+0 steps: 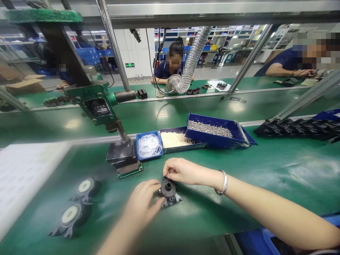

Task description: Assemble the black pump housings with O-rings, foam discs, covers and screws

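Observation:
A small black round plastic part (168, 191) with a central hole rests on the green work surface (265, 170) near the front edge. My left hand (143, 203) grips its left side with thumb and fingers. My right hand (183, 170), a silver bangle on its wrist, comes in from the right with fingertips pinched over the top rim of the part; what they pinch is too small to see.
Behind the hands stand a blue tray of white rings (149, 145), a tray of white pellets (175, 140) and a blue bin of metal screws (212, 131). A green hand press (103, 106) stands left. Two black parts with white discs (77, 209) lie front left. Black parts (294, 127) are stacked right. People sit across.

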A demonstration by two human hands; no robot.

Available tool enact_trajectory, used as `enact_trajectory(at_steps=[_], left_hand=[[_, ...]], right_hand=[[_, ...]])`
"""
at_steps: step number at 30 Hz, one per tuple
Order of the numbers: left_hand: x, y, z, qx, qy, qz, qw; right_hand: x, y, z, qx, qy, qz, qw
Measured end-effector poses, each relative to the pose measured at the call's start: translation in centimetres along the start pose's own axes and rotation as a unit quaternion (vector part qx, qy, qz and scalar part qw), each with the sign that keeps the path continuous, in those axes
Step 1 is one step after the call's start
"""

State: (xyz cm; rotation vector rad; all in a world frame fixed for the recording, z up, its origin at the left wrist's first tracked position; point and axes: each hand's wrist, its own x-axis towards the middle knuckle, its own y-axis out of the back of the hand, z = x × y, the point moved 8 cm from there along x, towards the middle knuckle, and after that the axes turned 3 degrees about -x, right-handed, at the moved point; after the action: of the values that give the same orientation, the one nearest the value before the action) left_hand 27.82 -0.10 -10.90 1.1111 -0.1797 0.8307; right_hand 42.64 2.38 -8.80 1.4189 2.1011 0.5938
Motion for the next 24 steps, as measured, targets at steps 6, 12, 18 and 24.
enact_trajectory(at_steps=[6,12,18,24], left_hand=[[0.3,-1.5,-1.7,-0.135,0.112,-0.050,0.983],[-0.1,-3.8,-2.5,-0.319,0.182,-0.073,0.927],[-0.6,-4.8,-2.7,-0.382,0.192,-0.076,0.901],[-0.6,-4.9,-2.8,-0.384,0.202,-0.095,0.896]], right_hand=[[0.8,-0.5,-2.6,-0.144,0.038,-0.060,0.987],[1.4,-1.1,-3.4,-0.228,0.045,-0.114,0.966],[1.8,-1.2,-3.6,-0.248,0.051,-0.126,0.959],[1.5,-1.0,-2.3,-0.208,0.057,-0.084,0.973]])
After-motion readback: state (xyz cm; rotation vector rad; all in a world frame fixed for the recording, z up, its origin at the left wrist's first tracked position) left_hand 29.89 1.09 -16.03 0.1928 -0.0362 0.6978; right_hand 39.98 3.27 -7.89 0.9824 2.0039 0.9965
